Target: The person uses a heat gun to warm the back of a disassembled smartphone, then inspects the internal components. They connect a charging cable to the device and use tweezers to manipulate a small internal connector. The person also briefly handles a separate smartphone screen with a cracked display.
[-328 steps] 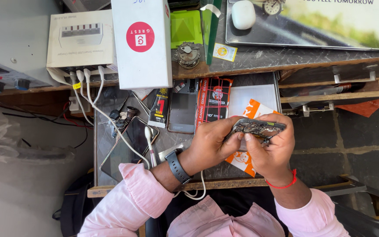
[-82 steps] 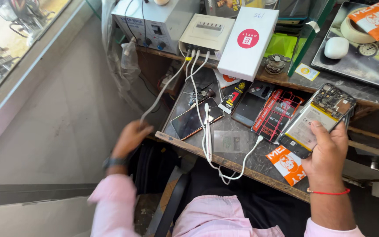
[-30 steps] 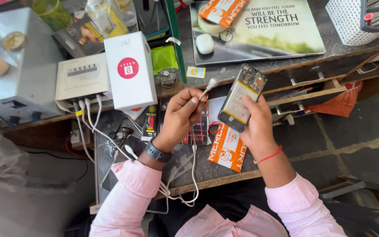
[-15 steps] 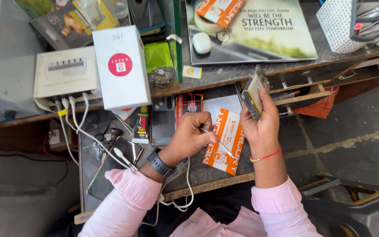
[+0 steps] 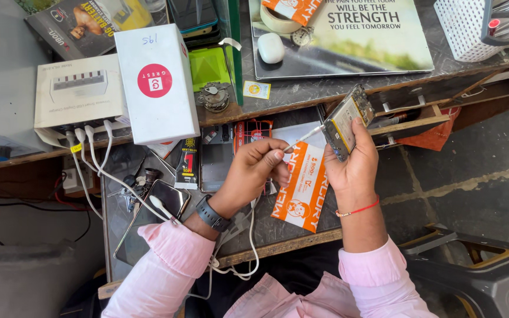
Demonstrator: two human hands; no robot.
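My right hand (image 5: 357, 159) holds an opened phone (image 5: 349, 121) upright above the right part of the bench, its bare circuit side showing. My left hand (image 5: 255, 171) pinches the plug end of a white cable (image 5: 303, 138) and has its tip at the phone's lower edge. The cable runs down under my left wrist, which wears a dark watch (image 5: 211, 213). Both sleeves are pink, and a red thread circles my right wrist.
An orange and white packet (image 5: 301, 191) lies under my hands. A white box with a red dot (image 5: 154, 82), a white multi-port charger (image 5: 78, 94), a dark phone (image 5: 154, 212), small tools, a glue tube and a laptop-sized board (image 5: 349, 35) crowd the bench. A black stool (image 5: 472, 271) stands at right.
My left hand lifted the white cable plug from the packet up to the phone's lower edge. My right hand turned the phone so its open side faces the camera.
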